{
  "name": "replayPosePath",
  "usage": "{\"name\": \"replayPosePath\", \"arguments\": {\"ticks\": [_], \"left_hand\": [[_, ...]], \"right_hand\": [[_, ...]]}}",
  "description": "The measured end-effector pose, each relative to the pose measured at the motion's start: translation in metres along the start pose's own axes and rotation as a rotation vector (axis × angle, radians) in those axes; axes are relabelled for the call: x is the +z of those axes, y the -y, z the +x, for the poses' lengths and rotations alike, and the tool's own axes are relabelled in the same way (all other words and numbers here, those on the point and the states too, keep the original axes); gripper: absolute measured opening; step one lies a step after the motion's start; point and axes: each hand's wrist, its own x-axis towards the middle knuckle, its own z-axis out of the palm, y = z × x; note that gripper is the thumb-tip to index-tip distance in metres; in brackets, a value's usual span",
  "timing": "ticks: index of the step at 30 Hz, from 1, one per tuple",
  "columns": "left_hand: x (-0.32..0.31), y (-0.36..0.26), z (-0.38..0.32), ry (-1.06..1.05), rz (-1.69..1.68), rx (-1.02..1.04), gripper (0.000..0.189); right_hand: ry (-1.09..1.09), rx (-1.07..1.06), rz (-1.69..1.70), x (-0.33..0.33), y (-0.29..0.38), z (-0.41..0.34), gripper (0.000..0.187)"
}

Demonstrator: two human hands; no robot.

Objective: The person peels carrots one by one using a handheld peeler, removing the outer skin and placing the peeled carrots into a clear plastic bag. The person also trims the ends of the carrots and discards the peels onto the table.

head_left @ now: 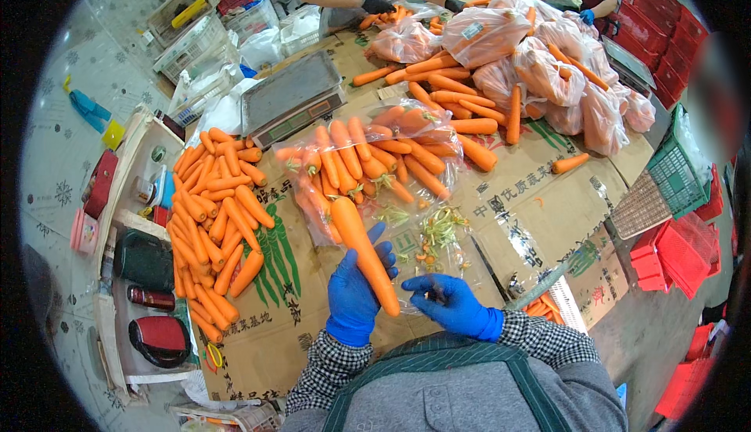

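My left hand [357, 294], in a blue glove, grips a large carrot [365, 256] that slants across the palm, its thick end pointing away from me. Just right of the carrot's lower tip is my right hand [452, 303], also gloved in blue. Its fingers curl around a small dark object [435, 292], mostly hidden, whose kind I cannot make out. Beyond both hands lies an open clear plastic bag [305, 203] with carrots in and on it. Cut green carrot tops [443, 226] and orange scraps are scattered on plastic beside it.
To the left is a heap of loose carrots [217, 226] on the cardboard-covered table [528, 197]. A platform scale [290, 94] stands behind it. Filled carrot bags [487, 36] are piled at the far right. Across the table a person with dark gloves [375, 3] handles carrots. Red crates [675, 250] stand at right.
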Motion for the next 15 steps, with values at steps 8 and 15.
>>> {"name": "replayPosePath", "arguments": {"ticks": [8,15], "left_hand": [[0.005,-0.005,-0.004,-0.007,-0.072,-0.047,0.061],[-0.013,-0.003,-0.008,-0.212,0.455,-0.115,0.037]], "right_hand": [[-0.137,0.327,0.212,-0.015,0.022,0.002,0.028],[-0.077,0.206,0.111,-0.02,0.018,0.005,0.028]]}}
